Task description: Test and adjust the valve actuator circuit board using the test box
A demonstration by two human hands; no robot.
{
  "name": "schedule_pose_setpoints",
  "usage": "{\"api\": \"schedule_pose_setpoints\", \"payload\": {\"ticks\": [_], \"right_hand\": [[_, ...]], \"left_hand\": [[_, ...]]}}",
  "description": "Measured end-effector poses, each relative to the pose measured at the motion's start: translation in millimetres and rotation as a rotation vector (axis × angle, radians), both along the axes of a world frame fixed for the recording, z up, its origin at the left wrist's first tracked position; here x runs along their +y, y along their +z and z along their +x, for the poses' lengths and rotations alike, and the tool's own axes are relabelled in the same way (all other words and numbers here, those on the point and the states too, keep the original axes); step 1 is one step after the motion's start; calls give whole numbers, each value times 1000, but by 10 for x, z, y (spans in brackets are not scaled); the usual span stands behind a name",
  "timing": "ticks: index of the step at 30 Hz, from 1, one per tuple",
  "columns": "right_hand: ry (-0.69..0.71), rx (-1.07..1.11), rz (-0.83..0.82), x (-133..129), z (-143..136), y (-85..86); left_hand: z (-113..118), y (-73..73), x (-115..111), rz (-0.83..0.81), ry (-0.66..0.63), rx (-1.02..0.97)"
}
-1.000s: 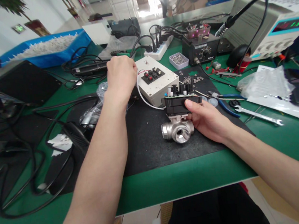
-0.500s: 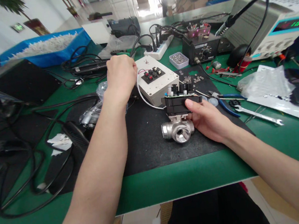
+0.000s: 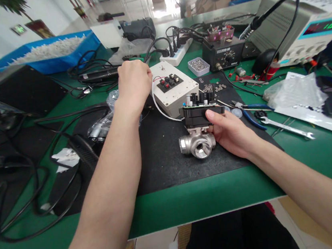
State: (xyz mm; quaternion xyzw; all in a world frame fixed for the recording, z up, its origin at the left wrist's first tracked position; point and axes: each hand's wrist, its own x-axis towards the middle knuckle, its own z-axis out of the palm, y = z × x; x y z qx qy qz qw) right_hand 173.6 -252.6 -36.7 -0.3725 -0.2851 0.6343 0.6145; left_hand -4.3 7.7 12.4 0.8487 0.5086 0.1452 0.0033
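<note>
My right hand (image 3: 230,130) is wrapped round a motorized ball valve, its thumb across the black actuator housing (image 3: 197,116). On top of the housing a circuit board with upright components (image 3: 200,98) is exposed. Below is the steel three-way valve body (image 3: 198,144), one threaded port facing me. A white cable (image 3: 162,111) curves from the housing up to my left hand (image 3: 135,81), which is closed around its end; the fingertips are hidden behind the hand. Beside that hand stands a beige control box (image 3: 174,93) with a block of red, black and white terminals (image 3: 169,83) on top.
Right of the valve lie blue-handled pliers (image 3: 252,118) and an open-end wrench (image 3: 289,127). A tray of small screws (image 3: 198,66), a soldering station (image 3: 224,54) and a power supply (image 3: 302,31) stand behind. Black cables (image 3: 50,171) and a bagged part (image 3: 101,128) lie left.
</note>
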Motion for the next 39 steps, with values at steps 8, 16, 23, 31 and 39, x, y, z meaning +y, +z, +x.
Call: {"api": "schedule_pose_setpoints", "payload": {"ticks": [8,16,23,31,39], "right_hand": [[6,-7,4,-1,1,3],[9,-22,19,-3,-1,-11],[13,-22,12,-3,1,-6],[23,-15,16,-17,-3,4],[9,-23,-8,-12,0,15]], "left_hand": [[5,-8,20,9,21,16],[-5,-28,47,15,14,-8],[-20,-33,52,12,18,-11],[-22,-42,60,-34,8,-91],[-22,-34,50,8,25,-32]]}}
